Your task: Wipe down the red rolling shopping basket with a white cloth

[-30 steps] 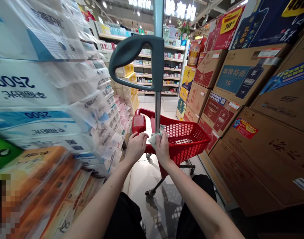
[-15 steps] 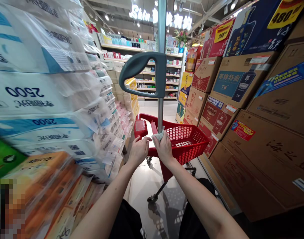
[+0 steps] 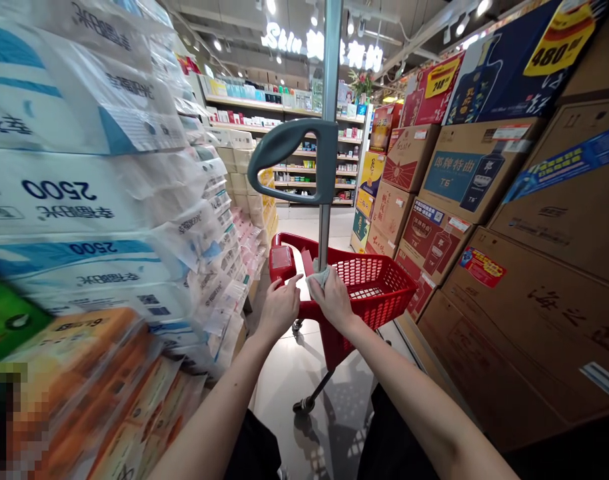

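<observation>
A red plastic shopping cart (image 3: pixel 369 303) stands in front of me, with a metal pole (image 3: pixel 325 230) rising from its near end. On that pole sits a grey loop handle (image 3: pixel 292 193). My right hand (image 3: pixel 338 303) is closed on a pale cloth (image 3: pixel 317 280), which lies against the cart's near end by the foot of the pole. Left of it, my left hand (image 3: pixel 280 303) is curled over the cart's near rim, just below a red block-shaped part (image 3: pixel 282 261). Its index finger points toward the cloth. The fingertips over the rim are partly hidden.
Stacked white tissue packs (image 3: pixel 84 193) rise close on the left, above orange packs (image 3: pixel 79 373). Cardboard cartons (image 3: pixel 534 320) line the right side. Shelves of small goods (image 3: pixel 294 160) stand ahead, past the tiled floor (image 3: pixel 279 373).
The pole and its handle appear slightly lower and further right in view. My right hand and the cloth have shifted a little right and down. My left hand stays at the rim.
</observation>
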### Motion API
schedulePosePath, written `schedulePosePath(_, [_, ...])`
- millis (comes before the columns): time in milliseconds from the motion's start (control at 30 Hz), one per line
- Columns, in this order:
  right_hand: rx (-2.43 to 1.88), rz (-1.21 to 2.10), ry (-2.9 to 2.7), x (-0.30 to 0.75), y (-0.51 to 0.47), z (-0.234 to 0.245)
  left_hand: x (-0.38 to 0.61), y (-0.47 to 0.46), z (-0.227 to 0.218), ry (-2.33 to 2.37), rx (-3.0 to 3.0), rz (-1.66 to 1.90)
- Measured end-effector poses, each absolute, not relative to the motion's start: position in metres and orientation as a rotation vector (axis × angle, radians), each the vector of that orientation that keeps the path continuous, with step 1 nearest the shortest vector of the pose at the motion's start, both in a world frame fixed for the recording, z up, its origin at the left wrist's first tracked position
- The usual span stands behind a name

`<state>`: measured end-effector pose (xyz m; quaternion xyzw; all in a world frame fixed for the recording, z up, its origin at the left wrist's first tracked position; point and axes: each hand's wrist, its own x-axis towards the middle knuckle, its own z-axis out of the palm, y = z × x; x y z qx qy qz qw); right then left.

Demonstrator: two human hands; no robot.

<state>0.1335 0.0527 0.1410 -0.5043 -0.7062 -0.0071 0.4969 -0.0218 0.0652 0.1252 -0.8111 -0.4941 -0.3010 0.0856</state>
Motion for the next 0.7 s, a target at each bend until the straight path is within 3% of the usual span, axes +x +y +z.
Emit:
schedulePosePath(233, [-1.071,-0.127,-1.576,0.131,0.075,0.241,-0.024,0.068,0.122,-1.47,-2.426,-0.88])
schedulePosePath(367, [-1.0,-0.138,-1.499,0.125,0.081,0.264,-0.025,0.069,0.123,-1.461,-2.431,-0.867])
schedulePosePath(500, [-1.081,-0.107,-1.455,0.118,0.079,0.241,-0.023,0.066,0.124,-1.467,-2.428,-0.901])
schedulePosePath(700, [-1.307,-0.147,-1.456,0.112,0.064,0.153,-0.017,0.062,0.123,-1.467,-2.392,-0.968])
